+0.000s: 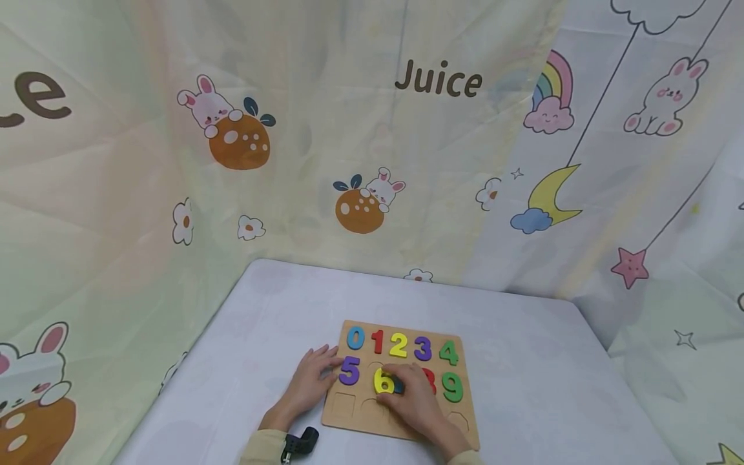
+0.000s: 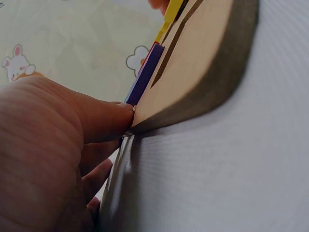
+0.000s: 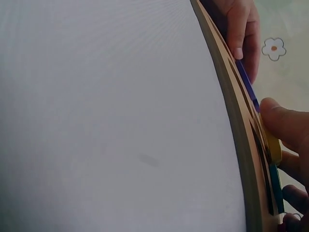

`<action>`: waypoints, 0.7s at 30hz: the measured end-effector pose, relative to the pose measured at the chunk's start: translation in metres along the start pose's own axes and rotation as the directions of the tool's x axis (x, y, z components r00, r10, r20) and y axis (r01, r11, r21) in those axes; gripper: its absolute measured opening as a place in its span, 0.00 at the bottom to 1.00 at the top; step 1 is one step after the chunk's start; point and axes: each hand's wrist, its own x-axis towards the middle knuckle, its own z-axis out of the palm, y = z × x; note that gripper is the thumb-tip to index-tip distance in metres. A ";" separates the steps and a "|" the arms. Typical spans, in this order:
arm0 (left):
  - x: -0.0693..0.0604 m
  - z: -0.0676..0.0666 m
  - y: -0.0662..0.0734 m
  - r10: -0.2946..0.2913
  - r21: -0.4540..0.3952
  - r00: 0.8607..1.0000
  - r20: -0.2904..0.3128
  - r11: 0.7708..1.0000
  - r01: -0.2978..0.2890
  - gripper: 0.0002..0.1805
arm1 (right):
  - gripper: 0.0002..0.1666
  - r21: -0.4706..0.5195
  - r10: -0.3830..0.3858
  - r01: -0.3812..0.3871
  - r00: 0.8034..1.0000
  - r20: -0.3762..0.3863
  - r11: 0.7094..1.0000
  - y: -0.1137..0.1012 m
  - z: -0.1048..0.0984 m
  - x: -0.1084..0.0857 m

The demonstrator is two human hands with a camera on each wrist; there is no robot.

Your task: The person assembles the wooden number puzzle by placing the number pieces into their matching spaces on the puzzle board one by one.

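A wooden number puzzle board lies on the table, with coloured numbers in two rows. My right hand pinches the yellow number 6 between thumb and fingers, over the middle row. In the right wrist view, the yellow 6 sits at the board's surface under my thumb. A dark teal number beside it is mostly hidden by my fingers, and the red 8 is partly covered. My left hand rests at the board's left edge, thumb touching it near the purple 5, fingers extended.
The top row holds blue 0, red 1, yellow 2, purple 3 and green 4. Green 9 lies at the right. Bare recesses line the bottom row. Printed curtains stand behind the white table.
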 end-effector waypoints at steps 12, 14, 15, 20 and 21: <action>0.001 -0.001 0.001 -0.015 -0.001 1.000 0.008 1.000 0.015 0.16 | 0.35 -0.101 0.041 -0.045 0.998 -0.038 0.994 -0.010 0.010 0.007; 0.001 -0.001 0.001 -0.019 -0.003 1.000 0.008 1.000 0.019 0.16 | 0.35 -0.104 0.045 -0.049 0.998 -0.037 0.993 -0.012 0.010 0.008; 0.001 -0.001 0.001 -0.019 -0.001 1.000 0.007 1.000 0.019 0.16 | 0.35 -0.105 0.048 -0.051 0.998 -0.032 0.993 -0.013 0.010 0.008; 0.001 0.000 0.001 -0.022 0.001 1.000 0.003 1.000 0.022 0.16 | 0.36 -0.107 0.061 -0.061 0.998 -0.008 0.992 -0.015 0.010 0.012; 0.001 0.000 0.001 -0.022 0.002 1.000 0.004 1.000 0.022 0.16 | 0.36 -0.108 0.062 -0.062 0.998 -0.001 0.992 -0.014 0.010 0.013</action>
